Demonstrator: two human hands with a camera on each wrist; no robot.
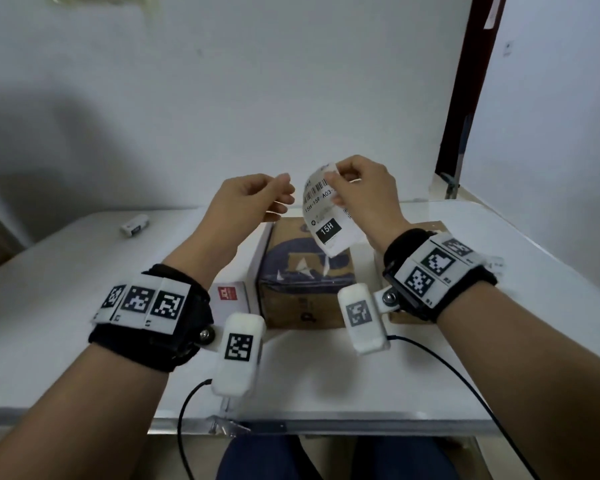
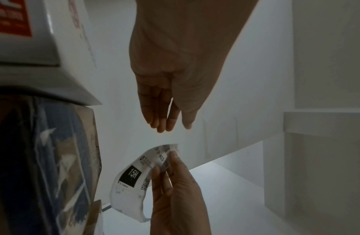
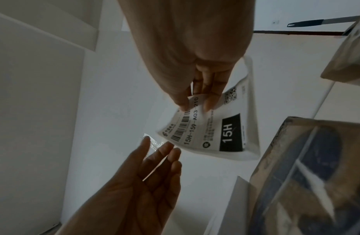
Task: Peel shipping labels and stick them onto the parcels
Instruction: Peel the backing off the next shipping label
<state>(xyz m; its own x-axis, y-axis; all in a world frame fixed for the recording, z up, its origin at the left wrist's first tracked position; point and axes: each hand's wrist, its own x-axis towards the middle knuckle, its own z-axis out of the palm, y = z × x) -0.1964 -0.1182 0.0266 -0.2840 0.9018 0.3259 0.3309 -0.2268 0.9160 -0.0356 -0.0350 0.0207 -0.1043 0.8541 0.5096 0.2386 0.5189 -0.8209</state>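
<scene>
The head camera looks forward and down from above the person's lap, taking in both forearms, the white surface and the wall behind. The left wrist camera sits close under the left hand, looking along its fingers toward the right hand. The right wrist camera looks likewise along the right hand toward the left, very near. All three views share the shipping label held in the air and the brown parcel below it; each wrist view also catches the opposite hand.
</scene>
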